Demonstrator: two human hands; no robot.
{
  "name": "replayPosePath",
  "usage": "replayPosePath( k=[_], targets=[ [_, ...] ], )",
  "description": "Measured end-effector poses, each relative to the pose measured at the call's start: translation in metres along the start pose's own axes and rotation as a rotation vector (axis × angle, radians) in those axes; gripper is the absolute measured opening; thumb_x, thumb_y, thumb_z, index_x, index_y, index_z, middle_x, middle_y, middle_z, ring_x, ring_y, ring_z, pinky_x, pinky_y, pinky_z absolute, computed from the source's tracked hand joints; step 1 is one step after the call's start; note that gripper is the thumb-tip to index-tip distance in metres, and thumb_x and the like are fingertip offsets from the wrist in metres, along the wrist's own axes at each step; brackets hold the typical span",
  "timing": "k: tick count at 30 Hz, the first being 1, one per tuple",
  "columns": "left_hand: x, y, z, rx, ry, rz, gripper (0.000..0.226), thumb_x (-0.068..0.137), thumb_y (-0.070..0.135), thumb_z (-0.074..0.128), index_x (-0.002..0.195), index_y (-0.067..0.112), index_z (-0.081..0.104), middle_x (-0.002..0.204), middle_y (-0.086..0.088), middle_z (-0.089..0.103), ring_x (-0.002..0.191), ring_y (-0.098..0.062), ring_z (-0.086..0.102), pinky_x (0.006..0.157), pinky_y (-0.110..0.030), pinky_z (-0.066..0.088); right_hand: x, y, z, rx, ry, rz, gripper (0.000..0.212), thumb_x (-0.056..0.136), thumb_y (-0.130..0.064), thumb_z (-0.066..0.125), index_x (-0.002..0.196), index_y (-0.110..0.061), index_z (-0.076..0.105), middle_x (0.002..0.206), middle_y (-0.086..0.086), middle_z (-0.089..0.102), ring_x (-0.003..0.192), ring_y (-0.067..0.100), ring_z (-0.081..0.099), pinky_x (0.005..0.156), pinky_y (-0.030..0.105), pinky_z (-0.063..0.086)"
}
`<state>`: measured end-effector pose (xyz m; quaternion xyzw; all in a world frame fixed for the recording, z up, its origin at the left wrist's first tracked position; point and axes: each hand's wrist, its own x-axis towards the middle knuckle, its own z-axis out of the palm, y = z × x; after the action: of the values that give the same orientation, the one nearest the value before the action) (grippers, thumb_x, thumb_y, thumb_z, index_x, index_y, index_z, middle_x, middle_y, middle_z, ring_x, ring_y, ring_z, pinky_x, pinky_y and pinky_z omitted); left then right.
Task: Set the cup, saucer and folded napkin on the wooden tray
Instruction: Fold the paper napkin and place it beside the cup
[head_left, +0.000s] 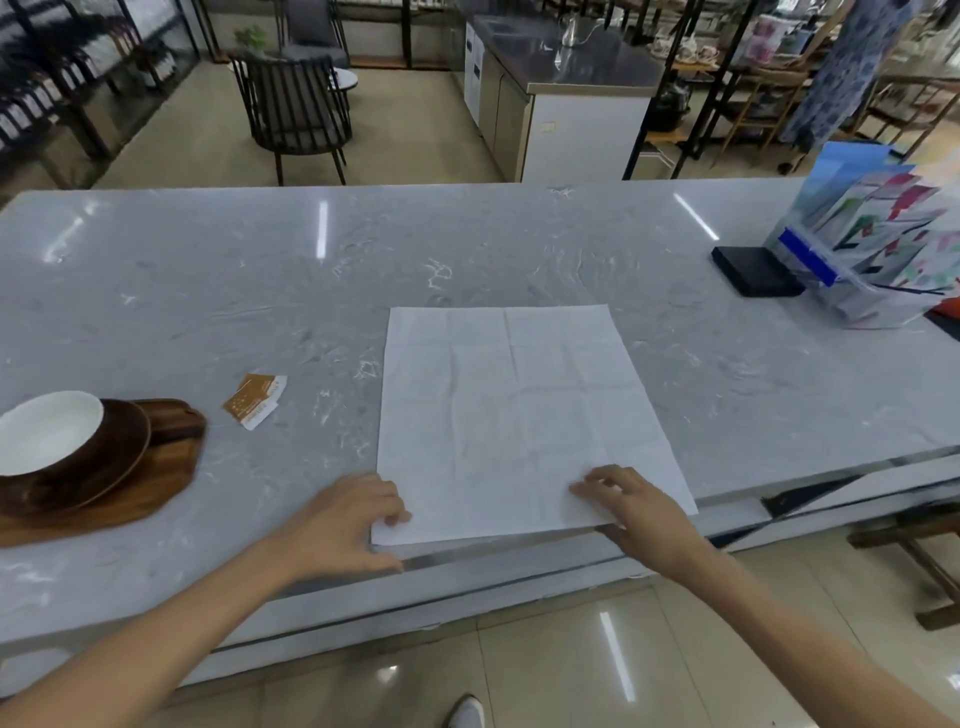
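Note:
A white napkin (514, 415) lies unfolded and flat on the grey marble counter (260, 291), its near edge at the counter's front. My left hand (353, 525) pinches the near left corner between thumb and fingers. My right hand (639, 512) grips the near right edge, fingers on top and thumb underneath. At the far left a wooden tray (171, 467) carries a brown saucer (117, 462) with a brown cup (49, 434), white inside, standing on it.
A torn orange-and-white paper wrapper (254, 402) lies between tray and napkin. A black box (756, 270) and a clear brochure holder (878, 249) stand at the back right. Beyond the counter are a black chair (296, 114) and a steel cabinet (561, 98).

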<state>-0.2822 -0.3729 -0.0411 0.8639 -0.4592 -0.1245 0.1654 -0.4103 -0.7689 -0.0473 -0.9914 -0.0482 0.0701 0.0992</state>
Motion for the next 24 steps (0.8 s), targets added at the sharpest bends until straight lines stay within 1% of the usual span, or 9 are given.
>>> replayPosePath(
  k=[3,5,8,11,15,17,19,22,24],
  targets=[
    [-0.001,0.008,0.002,-0.045,-0.047,-0.001,0.028,0.085,0.054,0.069,0.089,0.026,0.07,0.087,0.018,0.06,0.087,-0.006,0.057,0.079,-0.027,0.048,0.004,0.026,-0.026,-0.006,-0.091,0.008,0.031,0.092,-0.027,0.072,0.123,-0.03,0.07,0.125,-0.01,0.065,0.108,0.013,0.066,0.083,0.027,0.054],
    [-0.003,0.014,0.008,-0.05,-0.075,-0.005,0.024,0.091,0.048,0.064,0.086,0.026,0.072,0.082,0.021,0.054,0.081,-0.003,0.055,0.074,-0.025,0.047,0.009,0.036,-0.045,0.004,-0.1,0.002,0.016,0.096,-0.031,0.065,0.108,-0.03,0.075,0.107,-0.011,0.074,0.095,0.013,0.07,0.079,0.03,0.055],
    [-0.005,0.023,0.013,-0.093,-0.019,-0.027,0.019,0.092,0.037,0.06,0.092,0.029,0.077,0.081,0.024,0.05,0.075,0.001,0.053,0.069,-0.022,0.048,0.02,0.039,-0.074,0.093,0.026,0.017,0.017,0.099,-0.039,0.06,0.093,-0.027,0.07,0.086,-0.01,0.073,0.078,0.013,0.067,0.069,0.036,0.056],
    [0.0,0.025,-0.011,-0.226,0.199,-0.098,0.013,0.091,0.027,0.061,0.091,0.037,0.069,0.088,0.022,0.059,0.085,-0.003,0.061,0.076,-0.023,0.052,0.04,0.035,-0.102,0.097,0.2,0.044,0.023,0.1,-0.044,0.057,0.092,-0.024,0.065,0.074,-0.005,0.069,0.066,0.017,0.061,0.059,0.039,0.051],
    [0.022,0.011,-0.08,-0.298,0.578,-0.219,0.016,0.097,0.021,0.059,0.092,0.036,0.062,0.093,0.012,0.067,0.092,-0.004,0.061,0.079,-0.018,0.05,0.065,0.036,-0.147,0.19,0.336,0.074,0.016,0.099,-0.037,0.063,0.097,-0.023,0.07,0.08,-0.005,0.071,0.075,0.018,0.064,0.068,0.039,0.052],
    [0.031,0.006,-0.116,-0.293,0.697,-0.23,0.027,0.098,0.017,0.062,0.089,0.043,0.061,0.098,0.023,0.067,0.091,0.001,0.062,0.076,-0.005,0.046,0.076,0.037,-0.167,0.258,0.355,0.042,0.013,0.099,-0.031,0.063,0.102,-0.023,0.073,0.093,-0.01,0.073,0.087,0.015,0.065,0.077,0.032,0.049],
    [0.036,0.005,-0.149,-0.282,0.8,-0.219,0.033,0.097,0.015,0.065,0.088,0.046,0.062,0.095,0.034,0.067,0.089,0.006,0.063,0.074,0.0,0.043,0.083,0.037,-0.189,0.28,0.383,0.01,0.014,0.101,-0.028,0.062,0.104,-0.022,0.074,0.098,-0.015,0.072,0.092,0.013,0.065,0.082,0.027,0.046],
    [0.037,0.003,-0.195,-0.299,0.959,-0.24,0.027,0.096,0.025,0.067,0.087,0.051,0.066,0.092,0.046,0.065,0.086,0.018,0.059,0.071,0.005,0.042,0.087,0.038,-0.226,0.311,0.5,0.009,0.016,0.098,-0.028,0.065,0.104,-0.018,0.077,0.096,-0.017,0.07,0.093,0.012,0.065,0.086,0.029,0.051],
    [0.034,0.001,-0.223,-0.344,1.062,-0.24,0.018,0.092,0.034,0.071,0.085,0.051,0.069,0.089,0.042,0.067,0.082,0.014,0.062,0.071,0.002,0.047,0.089,0.038,-0.249,0.368,0.624,0.009,0.018,0.095,-0.029,0.068,0.105,-0.017,0.078,0.097,-0.014,0.072,0.092,0.011,0.066,0.088,0.032,0.054]
  ],
)
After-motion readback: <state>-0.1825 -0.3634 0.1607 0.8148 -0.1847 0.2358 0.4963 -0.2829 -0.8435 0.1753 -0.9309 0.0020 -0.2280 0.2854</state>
